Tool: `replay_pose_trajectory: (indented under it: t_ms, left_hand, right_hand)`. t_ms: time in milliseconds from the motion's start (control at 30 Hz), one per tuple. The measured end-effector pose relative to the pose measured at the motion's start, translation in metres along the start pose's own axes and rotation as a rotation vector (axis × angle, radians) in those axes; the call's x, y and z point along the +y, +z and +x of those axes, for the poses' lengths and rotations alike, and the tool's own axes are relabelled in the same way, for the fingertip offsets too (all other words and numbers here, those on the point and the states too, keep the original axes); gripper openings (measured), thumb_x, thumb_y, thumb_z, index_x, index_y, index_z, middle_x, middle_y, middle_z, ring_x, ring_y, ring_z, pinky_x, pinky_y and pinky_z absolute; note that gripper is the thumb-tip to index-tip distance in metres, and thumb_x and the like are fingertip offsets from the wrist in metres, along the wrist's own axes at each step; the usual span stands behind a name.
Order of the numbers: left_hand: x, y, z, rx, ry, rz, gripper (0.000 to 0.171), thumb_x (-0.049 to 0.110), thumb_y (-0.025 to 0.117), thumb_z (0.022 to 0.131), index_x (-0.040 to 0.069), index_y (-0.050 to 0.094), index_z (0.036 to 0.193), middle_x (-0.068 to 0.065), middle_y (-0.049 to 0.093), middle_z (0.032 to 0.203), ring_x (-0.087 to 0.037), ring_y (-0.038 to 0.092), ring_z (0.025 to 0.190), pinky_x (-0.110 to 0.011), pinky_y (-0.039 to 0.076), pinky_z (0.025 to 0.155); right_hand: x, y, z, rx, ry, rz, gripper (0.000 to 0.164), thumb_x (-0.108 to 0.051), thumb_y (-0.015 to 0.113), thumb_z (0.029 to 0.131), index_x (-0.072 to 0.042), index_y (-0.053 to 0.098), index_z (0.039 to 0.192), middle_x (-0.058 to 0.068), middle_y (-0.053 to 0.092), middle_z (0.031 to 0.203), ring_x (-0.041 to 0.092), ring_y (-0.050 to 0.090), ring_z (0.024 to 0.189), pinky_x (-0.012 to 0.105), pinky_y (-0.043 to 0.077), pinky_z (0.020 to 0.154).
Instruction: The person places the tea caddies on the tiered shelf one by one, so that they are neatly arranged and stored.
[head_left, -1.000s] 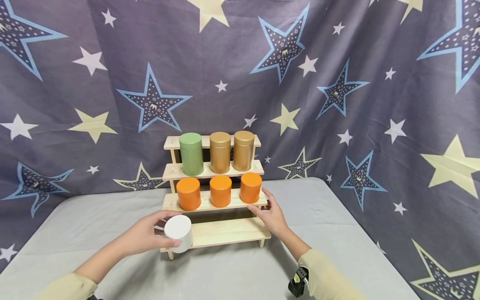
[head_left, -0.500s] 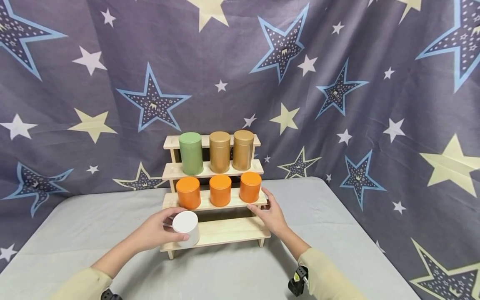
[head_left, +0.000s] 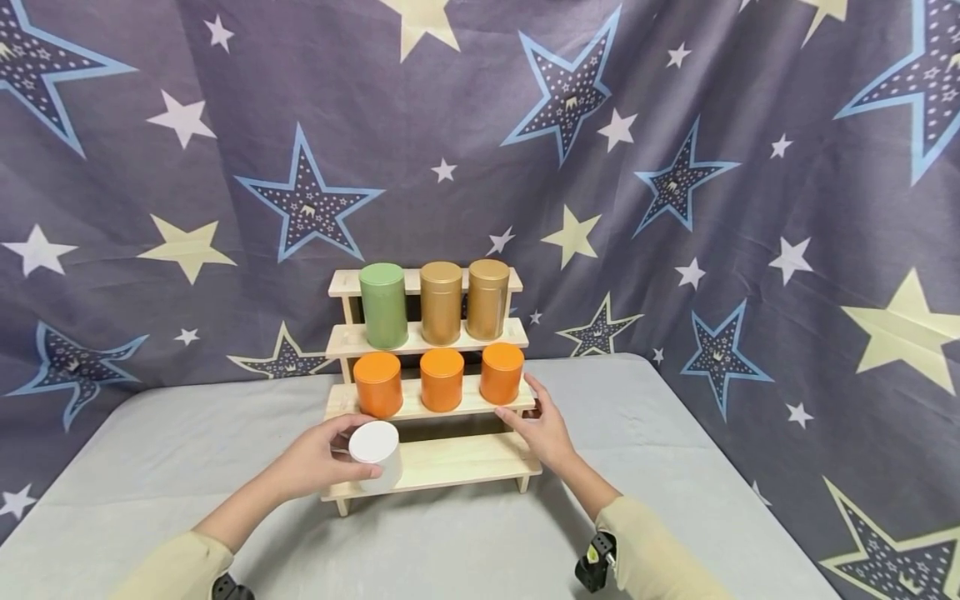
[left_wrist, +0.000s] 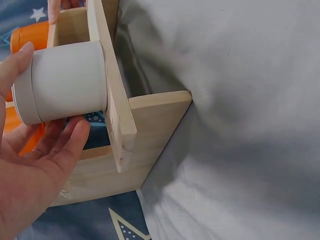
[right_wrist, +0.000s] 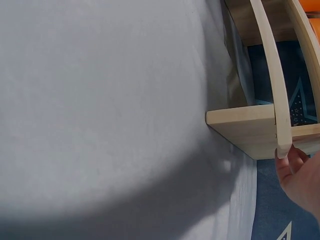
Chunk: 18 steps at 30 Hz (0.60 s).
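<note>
My left hand point(head_left: 318, 460) grips a white lidded tin point(head_left: 377, 454) between thumb and fingers at the left end of the bottom step of a wooden tiered stand point(head_left: 465, 461). The left wrist view shows the base of the white tin point(left_wrist: 70, 80) against the board, thumb by the lid, fingers under its side. My right hand point(head_left: 546, 429) holds the stand's right side at the second step; in the right wrist view its fingertips meet a board end point(right_wrist: 283, 145). An orange tin point(head_left: 501, 373) stands just beside that hand.
Two more orange tins point(head_left: 442, 380) share the second step. A green tin point(head_left: 384, 306) and two gold tins point(head_left: 441, 304) stand on the third. Behind the stand hangs a star-patterned curtain point(head_left: 450, 208). Grey cloth point(head_left: 420, 550) covers the table.
My left hand has carried the white tin rightward and slightly back, from the bottom step's left edge further onto it. In the last half second it shifts only a little. My right hand stays put.
</note>
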<state>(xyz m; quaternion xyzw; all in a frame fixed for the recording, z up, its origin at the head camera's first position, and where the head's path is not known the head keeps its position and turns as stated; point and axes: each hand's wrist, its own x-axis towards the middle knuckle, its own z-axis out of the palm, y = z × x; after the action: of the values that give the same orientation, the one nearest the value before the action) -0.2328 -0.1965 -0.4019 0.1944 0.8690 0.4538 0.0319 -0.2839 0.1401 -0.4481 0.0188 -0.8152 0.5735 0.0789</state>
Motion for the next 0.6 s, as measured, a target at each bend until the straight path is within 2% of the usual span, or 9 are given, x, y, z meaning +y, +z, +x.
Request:
replay_pose_trajectory:
  t_ms: [367, 600]
  left_hand:
    - [0.0, 0.0026, 0.0006, 0.021, -0.034, -0.012, 0.069, 0.027, 0.084, 0.068, -0.001, 0.053, 0.123, -0.011, 0.062, 0.105, -0.016, 0.058, 0.089, -0.018, 0.054, 0.074]
    - [-0.0004, 0.0007, -0.0019, 0.027, -0.032, -0.014, 0.068, 0.027, 0.084, 0.069, -0.001, 0.053, 0.123, -0.011, 0.062, 0.105, -0.015, 0.058, 0.089, -0.019, 0.055, 0.075]
  right_hand:
    - [0.0012, -0.0012, -0.0004, -0.001, -0.002, -0.01, 0.085, -0.034, 0.077, 0.077, -0.019, 0.03, 0.146, 0.008, 0.057, 0.098, 0.015, 0.052, 0.081, 0.022, 0.047, 0.066]
    - [0.0013, -0.0005, 0.0017, -0.005, -0.002, -0.028, 0.084, -0.036, 0.076, 0.077, -0.019, 0.031, 0.146, 0.009, 0.056, 0.101, 0.015, 0.052, 0.082, 0.023, 0.047, 0.067]
